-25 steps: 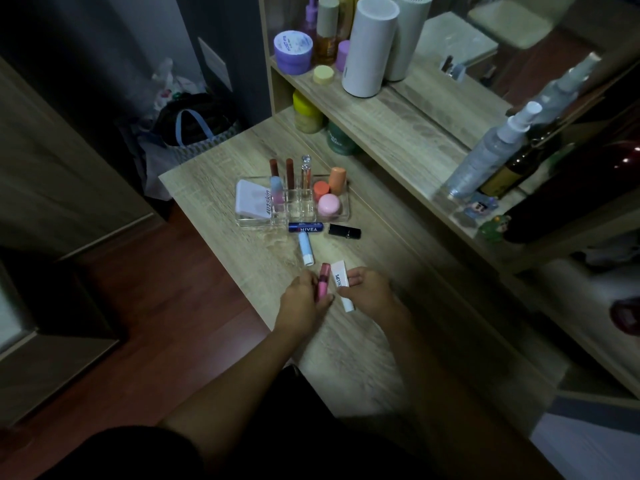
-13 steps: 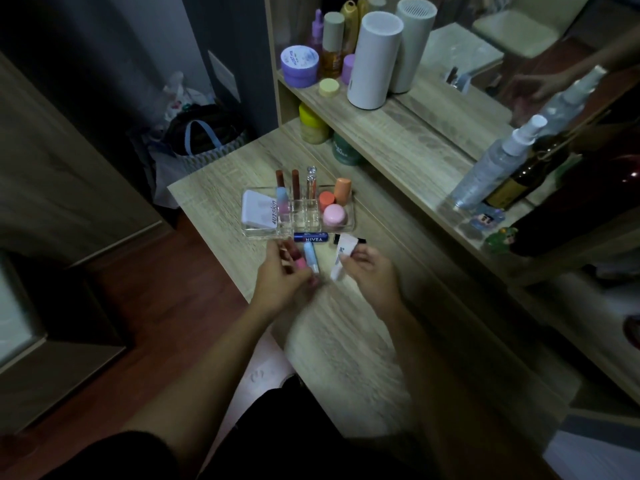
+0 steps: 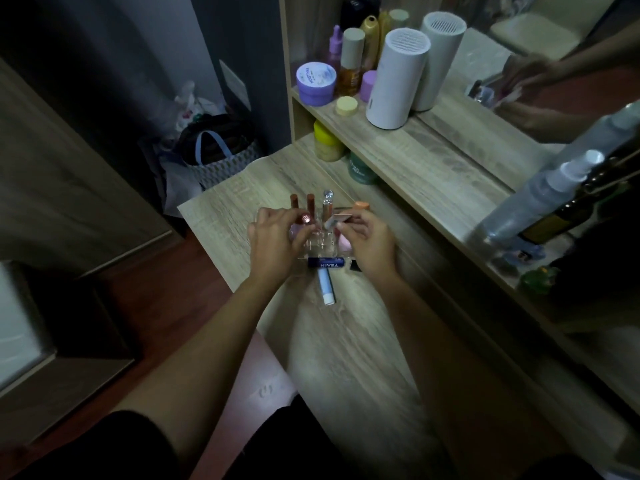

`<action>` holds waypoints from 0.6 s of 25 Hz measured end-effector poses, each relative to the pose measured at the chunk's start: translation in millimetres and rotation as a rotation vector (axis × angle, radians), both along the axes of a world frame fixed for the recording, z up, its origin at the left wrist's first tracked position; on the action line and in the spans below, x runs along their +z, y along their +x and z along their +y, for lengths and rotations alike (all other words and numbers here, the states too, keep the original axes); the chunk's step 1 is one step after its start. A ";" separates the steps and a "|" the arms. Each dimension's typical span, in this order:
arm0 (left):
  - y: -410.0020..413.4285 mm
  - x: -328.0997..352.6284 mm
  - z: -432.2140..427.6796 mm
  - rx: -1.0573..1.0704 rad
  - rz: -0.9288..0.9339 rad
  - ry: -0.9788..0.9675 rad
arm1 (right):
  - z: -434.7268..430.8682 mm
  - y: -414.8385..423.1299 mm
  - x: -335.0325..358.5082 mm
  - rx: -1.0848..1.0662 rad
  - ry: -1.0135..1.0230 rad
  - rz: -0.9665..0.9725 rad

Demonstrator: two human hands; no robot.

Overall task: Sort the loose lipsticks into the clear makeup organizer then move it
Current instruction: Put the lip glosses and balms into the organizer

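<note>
The clear makeup organizer [image 3: 320,244] stands on the wooden table [image 3: 346,341], with tall lip tubes [image 3: 311,201] upright in its back slots. My left hand [image 3: 273,242] hovers over its left side, holding a pink lipstick [image 3: 306,218]. My right hand [image 3: 369,239] is over its right side, gripping a white tube [image 3: 335,220] tilted toward the middle slots. Three loose sticks lie just in front of the organizer: a dark blue Nivea stick [image 3: 326,263], a light blue stick [image 3: 326,286] and a black lipstick [image 3: 355,265] partly hidden by my right wrist.
A raised shelf [image 3: 415,157] runs along the right with a white cylinder [image 3: 394,81], a purple jar [image 3: 316,83], bottles and a spray bottle [image 3: 540,199]. A mirror sits behind it. A bag [image 3: 221,154] lies on the floor beyond the table's far left corner.
Both hands lifted the pink lipstick and the white tube from the near table and carried them forward, over the loose sticks, to the organizer.
</note>
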State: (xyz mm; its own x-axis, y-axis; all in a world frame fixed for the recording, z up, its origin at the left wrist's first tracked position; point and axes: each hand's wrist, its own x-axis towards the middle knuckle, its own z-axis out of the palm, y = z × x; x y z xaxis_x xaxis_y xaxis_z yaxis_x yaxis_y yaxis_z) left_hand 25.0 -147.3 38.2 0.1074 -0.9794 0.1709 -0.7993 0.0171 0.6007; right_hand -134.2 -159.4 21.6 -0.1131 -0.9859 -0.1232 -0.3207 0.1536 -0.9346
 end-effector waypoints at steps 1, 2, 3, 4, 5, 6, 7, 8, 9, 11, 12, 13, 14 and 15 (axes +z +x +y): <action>-0.2 -1.9 -2.5 0.000 -0.028 0.000 | -2.0 1.2 -2.9 0.005 0.004 0.006; -0.1 -3.9 -5.2 -0.007 -0.066 0.001 | -3.9 2.3 -5.5 0.007 0.008 0.013; -0.7 -5.2 -7.4 -0.018 -0.113 0.003 | -5.3 3.5 -8.2 0.008 0.013 0.020; -1.1 -6.2 -9.1 -0.034 -0.158 0.003 | -6.3 4.6 -10.6 0.009 0.018 0.028; -1.4 -7.3 -10.0 -0.053 -0.206 0.000 | -7.2 5.9 -12.8 0.011 0.024 0.035; -1.4 -8.5 -10.5 -0.074 -0.266 -0.006 | -8.1 7.3 -14.6 0.013 0.027 0.043; -1.5 -9.6 -10.9 -0.093 -0.339 -0.012 | -9.1 8.3 -16.4 0.014 0.029 0.055; -1.6 -10.1 -11.2 -0.101 -0.409 -0.016 | -9.9 9.2 -17.6 0.017 0.030 0.074; -2.1 -9.8 -11.1 -0.098 -0.462 -0.016 | -10.7 9.5 -18.7 0.021 0.033 0.096; -4.1 -7.3 -11.0 -0.085 -0.520 -0.021 | -12.5 9.1 -21.8 0.035 0.027 0.162; -5.2 -6.9 -11.1 -0.080 -0.540 -0.032 | -12.9 8.6 -23.2 0.044 0.018 0.207; -6.1 -6.8 -11.6 -0.079 -0.555 -0.039 | -13.0 8.4 -24.1 0.051 0.011 0.246; -6.5 -7.1 -12.6 -0.084 -0.560 -0.035 | -13.5 8.5 -24.5 0.053 0.006 0.268; -6.6 -7.2 -14.2 -0.085 -0.550 -0.022 | -14.5 8.7 -24.4 0.054 0.005 0.276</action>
